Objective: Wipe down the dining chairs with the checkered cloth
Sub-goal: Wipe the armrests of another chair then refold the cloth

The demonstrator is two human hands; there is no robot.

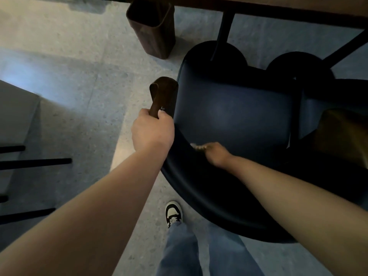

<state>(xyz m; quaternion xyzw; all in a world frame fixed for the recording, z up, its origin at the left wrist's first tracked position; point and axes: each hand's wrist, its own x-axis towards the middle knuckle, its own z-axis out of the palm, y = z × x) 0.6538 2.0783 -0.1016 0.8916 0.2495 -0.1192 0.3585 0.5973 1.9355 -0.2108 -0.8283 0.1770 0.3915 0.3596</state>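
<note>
A dark blue dining chair [235, 110] with a curved backrest stands below me, its seat facing the table. My left hand [152, 132] grips the brown wooden armrest [162, 92] on the chair's left side. My right hand [216, 154] lies on the inner side of the backrest and holds a small light cloth [196, 146], of which only a corner shows and whose pattern I cannot make out. The hand is blurred.
A wooden table edge [278, 8] runs across the top with black legs [224, 30] under it. A brown bin [153, 30] stands on the speckled floor [79, 86] to the left. A second chair [328, 100] sits at right. Black bars [35, 161] show at left. My shoe [173, 213] is below.
</note>
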